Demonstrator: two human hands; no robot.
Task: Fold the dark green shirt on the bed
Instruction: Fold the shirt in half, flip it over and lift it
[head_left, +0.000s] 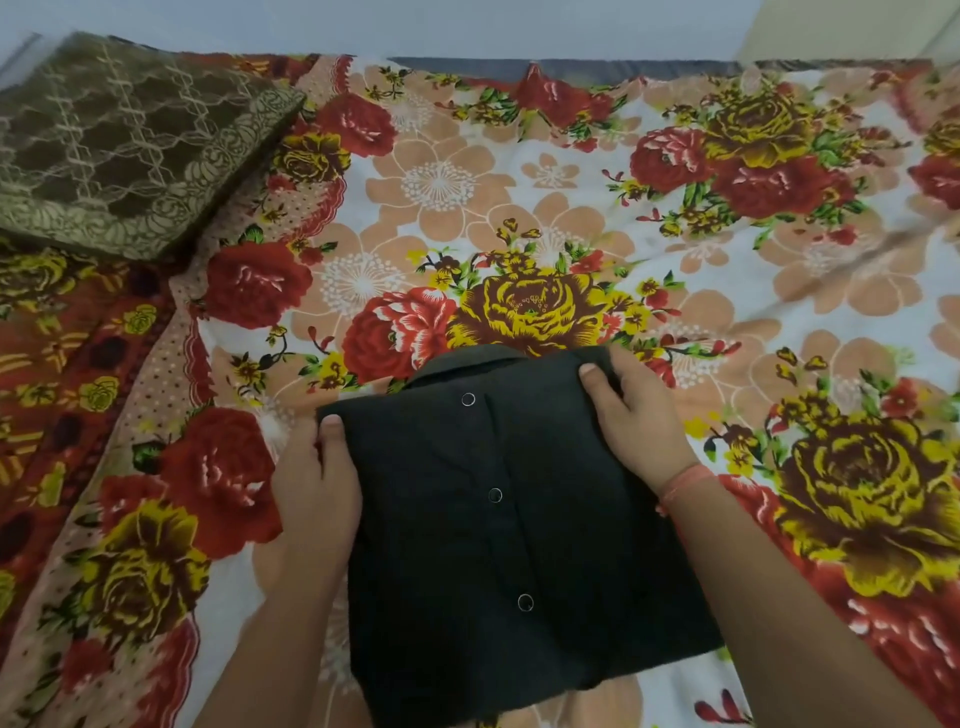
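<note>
Holding: both hands grip the shirt (498, 525) by its far corners, one at each side.
Shirt: dark, folded into a compact rectangle, front up, with the collar at the far edge and three ring snaps running down the middle placket.
Shirt place: on the bed (571, 218), near the person, between the two forearms; whether it lies flat on the sheet or is raised a little, I cannot tell.
Left hand (317, 488): closed on the shirt's left edge, thumb on top near the far left corner, fingers under the cloth and out of sight.
Right hand (634, 415): closed on the far right corner, thumb pressed on top, fingers curled over the edge beside the collar.
Band (683, 483): a pink one circles the right wrist.
Sheet: floral print of red and yellow roses on white, creased in places, covering the bed.
Pillow (124, 145): olive with a pale lace pattern, at the far left corner, well apart from the shirt.
</note>
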